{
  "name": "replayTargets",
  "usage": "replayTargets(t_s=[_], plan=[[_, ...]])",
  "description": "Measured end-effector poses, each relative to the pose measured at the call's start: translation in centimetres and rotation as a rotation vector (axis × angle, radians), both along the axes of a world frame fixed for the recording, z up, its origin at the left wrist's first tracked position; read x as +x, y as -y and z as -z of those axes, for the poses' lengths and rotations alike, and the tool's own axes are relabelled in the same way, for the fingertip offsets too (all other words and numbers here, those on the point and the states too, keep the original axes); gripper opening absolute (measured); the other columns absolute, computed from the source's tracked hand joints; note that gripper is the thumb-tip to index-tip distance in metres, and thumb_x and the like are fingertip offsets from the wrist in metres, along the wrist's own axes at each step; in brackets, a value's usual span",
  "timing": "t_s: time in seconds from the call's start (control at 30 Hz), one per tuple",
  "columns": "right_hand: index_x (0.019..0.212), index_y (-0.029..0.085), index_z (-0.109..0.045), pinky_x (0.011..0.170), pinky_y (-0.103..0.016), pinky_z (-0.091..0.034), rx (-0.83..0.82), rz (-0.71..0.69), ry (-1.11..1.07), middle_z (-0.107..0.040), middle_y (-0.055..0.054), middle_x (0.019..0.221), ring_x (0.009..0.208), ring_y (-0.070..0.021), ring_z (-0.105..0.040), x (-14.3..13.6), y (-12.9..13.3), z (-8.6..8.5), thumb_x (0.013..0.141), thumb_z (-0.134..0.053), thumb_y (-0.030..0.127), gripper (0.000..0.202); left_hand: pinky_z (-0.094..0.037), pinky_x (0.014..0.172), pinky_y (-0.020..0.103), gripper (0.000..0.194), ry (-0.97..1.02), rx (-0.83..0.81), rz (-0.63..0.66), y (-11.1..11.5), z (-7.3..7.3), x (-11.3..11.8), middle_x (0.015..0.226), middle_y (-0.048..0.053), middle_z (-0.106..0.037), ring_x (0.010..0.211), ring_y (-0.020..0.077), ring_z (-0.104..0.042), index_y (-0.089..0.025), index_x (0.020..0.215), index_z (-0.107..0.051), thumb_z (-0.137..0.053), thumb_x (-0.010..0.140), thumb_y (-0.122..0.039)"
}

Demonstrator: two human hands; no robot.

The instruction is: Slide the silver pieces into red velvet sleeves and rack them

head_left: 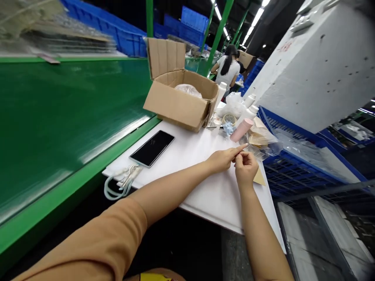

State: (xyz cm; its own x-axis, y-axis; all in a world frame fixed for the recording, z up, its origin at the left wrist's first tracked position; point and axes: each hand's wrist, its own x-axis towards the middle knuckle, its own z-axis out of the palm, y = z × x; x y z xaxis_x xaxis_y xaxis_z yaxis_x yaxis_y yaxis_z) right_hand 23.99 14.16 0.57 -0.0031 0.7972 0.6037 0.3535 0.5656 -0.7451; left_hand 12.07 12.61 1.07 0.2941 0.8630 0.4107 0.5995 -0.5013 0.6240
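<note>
Both hands meet above the right part of the white table (202, 187). My left hand (224, 159) stretches its index finger toward the clear plastic bags, its other fingers curled by my right hand. My right hand (246, 167) is closed in a pinch against the left fingertips; whatever it holds, if anything, is too small to make out. Just beyond the hands lies a pink cylinder (241, 130), beside a roll of tape (229, 119) and a crumpled blue piece (228, 128). A yellowish card (259, 177) shows beside my right wrist.
An open cardboard box (178, 101) stands at the table's back. A phone (152, 148) with a corded strap lies left. The green conveyor (67, 105) runs along the left side. Blue crates (304, 164) stand right. White bottles (249, 114) stand behind. A person (227, 70) is farther off.
</note>
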Motion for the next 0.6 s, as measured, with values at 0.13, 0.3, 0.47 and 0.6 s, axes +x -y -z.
replayTargets(t_s=[0.13,0.3,0.47,0.6], plan=[[0.072,0.016,-0.052,0.047,-0.024,-0.044,-0.020,-0.030,-0.044,-0.054,0.002,0.060,0.051,-0.0116,-0.053,0.0,0.0,0.0,0.073,-0.054,0.027,0.011,-0.040,0.072,0.017,0.066,-0.018,-0.036,0.013,0.1,0.0,-0.1,0.117,-0.003,-0.053,0.093,0.0094,-0.054,-0.036,0.139,-0.006,-0.032,0.082,-0.015],[0.070,0.016,-0.051,0.047,-0.024,-0.045,-0.023,-0.050,-0.068,-0.053,0.003,0.058,0.049,-0.0117,-0.054,0.0,0.2,-0.3,0.073,-0.054,0.024,0.009,-0.038,0.069,0.016,0.067,0.043,-0.029,0.014,0.3,-0.1,0.1,0.114,-0.003,-0.055,0.089,0.0098,-0.054,-0.037,0.138,-0.012,-0.032,0.080,-0.012],[0.067,0.018,-0.047,0.044,-0.023,-0.045,-0.001,-0.027,-0.066,-0.050,0.005,0.055,0.046,-0.0106,-0.052,0.2,-0.5,0.2,0.070,-0.050,0.021,0.006,-0.039,0.069,0.017,0.066,0.031,-0.006,0.034,0.0,0.3,0.3,0.113,-0.002,-0.054,0.088,0.0097,-0.054,-0.036,0.138,-0.014,-0.031,0.079,-0.012],[0.066,0.018,-0.045,0.042,-0.022,-0.043,0.036,-0.041,-0.091,-0.048,0.006,0.052,0.044,-0.0108,-0.052,0.5,-1.3,0.8,0.068,-0.049,0.019,0.005,-0.039,0.073,0.016,0.064,0.031,-0.015,0.030,-0.1,0.6,0.6,0.114,-0.003,-0.054,0.087,0.0077,-0.052,-0.035,0.138,-0.013,-0.030,0.080,-0.012]])
